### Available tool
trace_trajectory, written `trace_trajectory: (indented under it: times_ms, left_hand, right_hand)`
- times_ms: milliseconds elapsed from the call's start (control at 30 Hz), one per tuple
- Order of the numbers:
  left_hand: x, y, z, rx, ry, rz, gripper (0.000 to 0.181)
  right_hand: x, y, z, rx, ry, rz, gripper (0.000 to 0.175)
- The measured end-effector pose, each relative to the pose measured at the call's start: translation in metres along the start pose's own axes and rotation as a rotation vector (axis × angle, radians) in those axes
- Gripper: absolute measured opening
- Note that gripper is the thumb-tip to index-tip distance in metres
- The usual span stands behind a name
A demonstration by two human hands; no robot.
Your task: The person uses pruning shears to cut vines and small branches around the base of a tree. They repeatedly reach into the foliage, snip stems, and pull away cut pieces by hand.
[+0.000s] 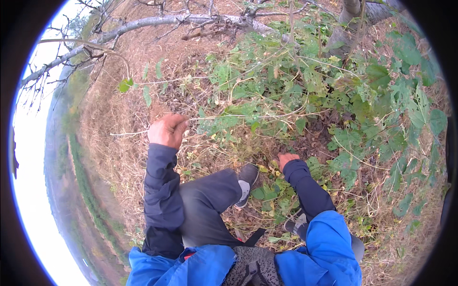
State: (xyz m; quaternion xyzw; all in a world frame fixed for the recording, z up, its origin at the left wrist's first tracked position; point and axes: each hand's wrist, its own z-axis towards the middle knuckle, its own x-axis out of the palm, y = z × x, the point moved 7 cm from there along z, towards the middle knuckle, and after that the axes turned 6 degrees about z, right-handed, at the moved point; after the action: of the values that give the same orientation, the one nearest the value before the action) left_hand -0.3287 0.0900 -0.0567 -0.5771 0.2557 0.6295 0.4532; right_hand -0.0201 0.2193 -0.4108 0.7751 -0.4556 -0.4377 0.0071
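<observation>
My left hand point(167, 130) is closed around a thin, pale plant stem point(222, 117). One end sticks out past the hand to the left, and the rest runs right into green foliage. Down near the ground, my right hand point(287, 159) reaches in among dry grass and low leafy plants point(270, 191). Its fingertips are partly hidden, and I cannot tell whether they grip anything. Broad green leaves full of holes point(345, 164) grow to the right of that hand. Between the two hands lies a tangle of dry stems and small leaves.
A bare grey tree branch point(150, 23) arches across the top, joining a thick trunk point(343, 32) at upper right. My shoes point(248, 182) stand on grassy, seemingly sloping ground. Dry grass point(107, 118) spreads left, and a hazy valley point(82, 178) lies beyond.
</observation>
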Motion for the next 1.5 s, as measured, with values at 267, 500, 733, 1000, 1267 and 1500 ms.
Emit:
trace_trajectory:
  times_ms: [267, 500, 733, 1000, 1267, 1500]
  left_hand:
    - [-0.018, 0.006, -0.014, 0.03, -0.038, -0.039, 0.012]
    - [-0.077, 0.024, -0.068, 0.052, -0.152, -0.025, 0.01]
    - [-0.159, 0.188, -0.16, -0.061, -0.229, -0.023, 0.012]
    - [-0.394, 0.509, -0.527, -1.321, -0.799, -0.061, 0.038]
    - [-0.313, 0.427, -0.694, -1.972, -0.297, 0.828, 0.056]
    - [-0.157, 0.395, -0.45, -1.2, -0.293, 0.544, 0.055]
  right_hand:
    - [-0.056, -0.035, -0.07, 0.043, -0.15, -0.113, 0.05]
    - [-0.112, -0.037, -0.142, 0.014, -0.167, -0.219, 0.054]
    - [-0.153, 0.007, -0.232, -0.031, -0.263, -0.234, 0.052]
    - [-0.176, 0.031, -0.346, -0.063, -0.609, -0.169, 0.056]
    - [-0.156, 0.012, -0.411, 0.156, -0.989, -0.055, 0.056]
    - [-0.141, 0.039, -0.444, 0.024, -1.239, -0.098, 0.056]
